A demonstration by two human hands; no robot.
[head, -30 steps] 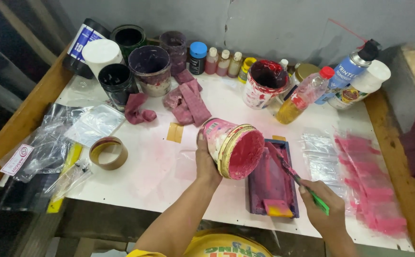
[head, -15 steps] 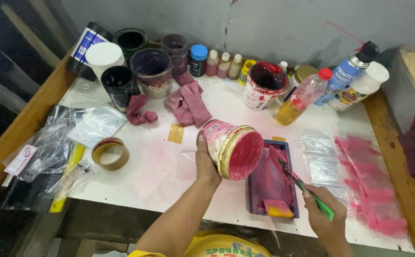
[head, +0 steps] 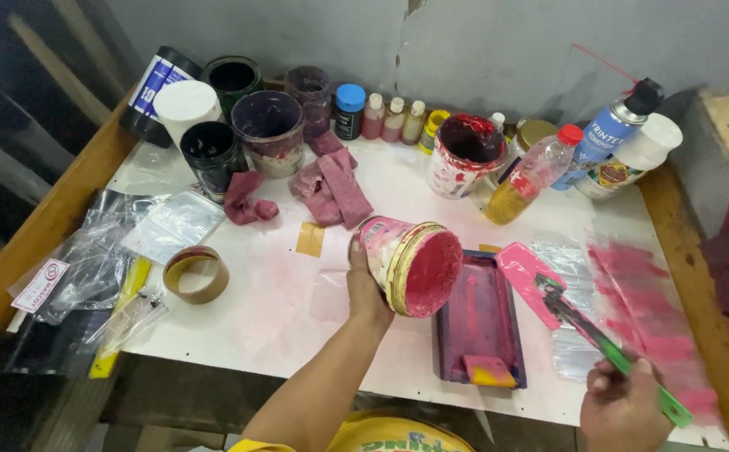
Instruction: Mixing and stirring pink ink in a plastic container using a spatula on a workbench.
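My left hand (head: 366, 289) grips a paint can (head: 410, 264) smeared with pink, tipped on its side so its open mouth faces right over a dark rectangular tray (head: 477, 322). The tray is coated in magenta ink and has a small yellow-pink piece at its near end. My right hand (head: 624, 410) holds the green handle of a spatula (head: 578, 322). Its flat blade, covered in pink ink, is raised just right of the tray and apart from the can.
Along the back wall stand dark ink tubs (head: 272, 130), a red-stained white pot (head: 460, 155), small bottles (head: 393, 119), a yellow-liquid bottle (head: 532, 176) and a blue spray can (head: 611, 130). Pink rags (head: 331, 188), a tape roll (head: 197, 274) and plastic bags (head: 105, 259) lie left. Pink smears (head: 649, 293) mark the right.
The spatula has come away from the can's mouth and moved right, its pink blade now lifted beside the tray. The can stays tipped in my left hand.
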